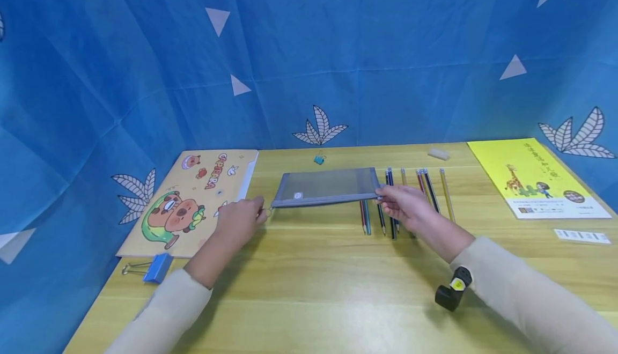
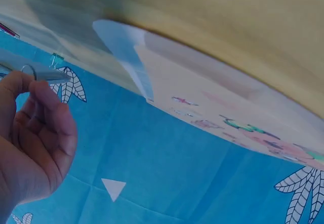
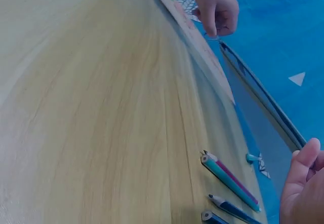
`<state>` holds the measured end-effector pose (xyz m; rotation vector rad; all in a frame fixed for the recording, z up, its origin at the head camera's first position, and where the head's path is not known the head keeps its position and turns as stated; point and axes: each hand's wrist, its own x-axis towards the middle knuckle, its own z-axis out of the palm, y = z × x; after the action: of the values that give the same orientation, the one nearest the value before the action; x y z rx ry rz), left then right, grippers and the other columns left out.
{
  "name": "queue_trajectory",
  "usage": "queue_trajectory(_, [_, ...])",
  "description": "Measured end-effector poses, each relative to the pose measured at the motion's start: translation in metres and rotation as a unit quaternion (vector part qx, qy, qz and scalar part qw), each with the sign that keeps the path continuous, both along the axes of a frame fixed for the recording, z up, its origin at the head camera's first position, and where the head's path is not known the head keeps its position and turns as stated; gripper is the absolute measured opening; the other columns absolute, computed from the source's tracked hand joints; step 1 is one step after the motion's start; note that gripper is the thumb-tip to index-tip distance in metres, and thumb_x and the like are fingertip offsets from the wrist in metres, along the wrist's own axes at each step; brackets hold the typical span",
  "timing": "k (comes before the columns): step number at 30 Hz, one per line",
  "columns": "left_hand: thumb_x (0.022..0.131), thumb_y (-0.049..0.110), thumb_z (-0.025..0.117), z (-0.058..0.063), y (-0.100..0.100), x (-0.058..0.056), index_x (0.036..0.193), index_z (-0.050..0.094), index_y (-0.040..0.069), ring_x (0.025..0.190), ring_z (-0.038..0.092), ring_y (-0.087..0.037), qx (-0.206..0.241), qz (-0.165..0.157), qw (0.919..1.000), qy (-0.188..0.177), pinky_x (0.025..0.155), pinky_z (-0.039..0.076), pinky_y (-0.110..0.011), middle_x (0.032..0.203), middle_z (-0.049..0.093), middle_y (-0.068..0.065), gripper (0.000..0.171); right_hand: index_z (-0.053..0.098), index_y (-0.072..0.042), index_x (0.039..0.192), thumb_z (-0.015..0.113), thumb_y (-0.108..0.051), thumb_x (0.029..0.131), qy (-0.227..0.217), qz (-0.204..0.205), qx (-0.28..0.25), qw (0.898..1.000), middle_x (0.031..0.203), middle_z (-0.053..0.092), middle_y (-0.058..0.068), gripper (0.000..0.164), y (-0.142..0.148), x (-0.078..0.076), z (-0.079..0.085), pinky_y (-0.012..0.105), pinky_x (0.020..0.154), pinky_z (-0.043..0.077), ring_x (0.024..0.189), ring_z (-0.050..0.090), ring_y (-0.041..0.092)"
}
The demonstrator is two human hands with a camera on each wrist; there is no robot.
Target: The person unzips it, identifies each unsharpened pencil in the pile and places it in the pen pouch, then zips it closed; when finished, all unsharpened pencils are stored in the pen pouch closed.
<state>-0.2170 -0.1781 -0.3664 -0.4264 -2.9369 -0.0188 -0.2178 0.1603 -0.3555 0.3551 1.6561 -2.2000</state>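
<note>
A grey mesh zip pencil pouch (image 1: 333, 184) is held up above the table, stretched sideways between both hands. My left hand (image 1: 241, 219) pinches the small metal ring (image 2: 29, 70) on the pouch's zipper pull at its left corner. With thumb and fingers, my right hand (image 1: 409, 207) grips the right end of the zipped edge. Several pencils (image 1: 448, 196) lie on the table behind and below the pouch and right hand, partly hidden by them. In the right wrist view, a teal pencil (image 3: 228, 179) lies near the right hand.
A capybara folder (image 1: 227, 174) lies at left, with a blue binder clip (image 1: 157, 268) at its front. Farther back are a small teal clip (image 1: 319, 159) and an eraser (image 1: 438, 153). At right lie a yellow book (image 1: 519, 169) and a white strip (image 1: 582, 236). A blue curtain (image 1: 410, 75) hangs behind.
</note>
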Motion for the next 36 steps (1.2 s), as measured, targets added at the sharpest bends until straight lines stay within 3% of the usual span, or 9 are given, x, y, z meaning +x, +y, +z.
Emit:
queue_trajectory(11, [0.075,0.027,0.057,-0.008,0.0,0.002,0.064,0.049,0.014,0.047,0.044,-0.015,-0.015,0.002,0.9991,-0.039,0.037,0.034,-0.03,0.052,0.046,0.002,0.018,0.047,-0.001,0.102,0.056,-0.007,0.082,-0.001,0.01,-0.026,1.0,0.07,0.061,0.004,0.023,-0.012,0.003,0.003,0.013,0.051,0.046,0.053,0.053,0.005])
queue_trajectory(13, [0.073,0.035,0.061,-0.007,0.005,0.004,0.078,0.056,0.012,0.058,0.049,-0.019,-0.027,0.004,0.9985,-0.047,0.045,0.04,-0.034,0.065,0.054,-0.001,0.023,0.046,0.0,0.103,0.056,-0.006,0.082,0.0,0.012,-0.033,0.999,0.07,0.061,0.005,0.024,-0.015,0.003,0.003,0.013,0.05,0.046,0.052,0.053,0.006])
queue_trajectory(16, [0.069,0.049,0.063,-0.005,0.018,0.007,0.104,0.055,0.013,0.078,0.05,-0.025,-0.037,-0.015,0.9983,-0.042,0.06,0.043,-0.039,0.09,0.056,-0.008,0.051,0.045,0.0,0.103,0.056,-0.006,0.082,0.004,0.02,-0.032,0.999,0.069,0.061,0.005,0.024,-0.019,0.002,0.003,0.013,0.049,0.046,0.052,0.053,0.005])
queue_trajectory(18, [0.068,0.054,0.062,-0.002,0.029,0.008,0.115,0.05,0.014,0.089,0.048,-0.026,-0.03,-0.049,0.9982,-0.015,0.067,0.042,-0.042,0.102,0.054,-0.009,0.063,0.045,0.0,0.102,0.056,-0.007,0.082,0.006,0.026,-0.029,0.999,0.07,0.061,0.005,0.024,-0.021,0.002,0.004,0.013,0.048,0.045,0.052,0.052,0.005])
queue_trajectory(21, [0.071,0.047,0.063,0.002,0.044,0.008,0.111,0.052,0.015,0.09,0.05,-0.024,-0.015,-0.107,0.9933,0.041,0.065,0.044,-0.039,0.101,0.055,-0.006,0.053,0.045,-0.001,0.102,0.056,-0.009,0.082,0.008,0.035,-0.024,0.999,0.07,0.061,0.004,0.024,-0.022,0.002,0.005,0.013,0.047,0.045,0.051,0.052,0.005])
queue_trajectory(25, [0.073,0.024,0.062,0.005,0.058,0.007,0.099,0.057,0.014,0.072,0.054,-0.016,0.001,-0.176,0.9776,0.116,0.052,0.043,-0.029,0.084,0.059,0.0,0.028,0.046,-0.001,0.101,0.057,-0.012,0.082,0.006,0.055,-0.005,0.998,0.073,0.062,0.005,0.025,-0.022,0.001,0.005,0.013,0.048,0.044,0.051,0.051,0.005])
queue_trajectory(28, [0.071,0.012,0.057,0.007,0.065,0.008,0.09,0.06,0.013,0.057,0.05,-0.01,0.029,-0.199,0.9689,0.145,0.044,0.039,-0.023,0.071,0.057,0.004,0.019,0.046,-0.002,0.101,0.059,-0.017,0.082,0.007,0.082,0.01,0.997,0.078,0.062,0.006,0.028,-0.021,0.0,0.006,0.014,0.051,0.045,0.054,0.052,0.006])
queue_trajectory(31, [0.074,0.008,0.053,0.014,0.068,0.011,0.085,0.061,0.012,0.05,0.045,-0.008,0.069,-0.183,0.9695,0.147,0.04,0.037,-0.022,0.066,0.056,0.004,0.014,0.044,-0.002,0.107,0.057,-0.022,0.083,0.02,0.111,0.011,0.994,0.084,0.061,0.007,0.033,-0.017,-0.003,0.008,0.016,0.058,0.048,0.062,0.055,0.008])
queue_trajectory(36, [0.079,0.009,0.053,0.031,0.066,0.014,0.086,0.065,0.009,0.053,0.049,-0.01,0.111,-0.113,0.979,0.128,0.042,0.042,-0.024,0.07,0.059,0.0,0.014,0.03,-0.002,0.128,0.052,-0.024,0.086,0.048,0.136,0.006,0.99,0.093,0.06,0.006,0.052,-0.001,-0.006,0.017,0.023,0.07,0.049,0.074,0.058,0.013])
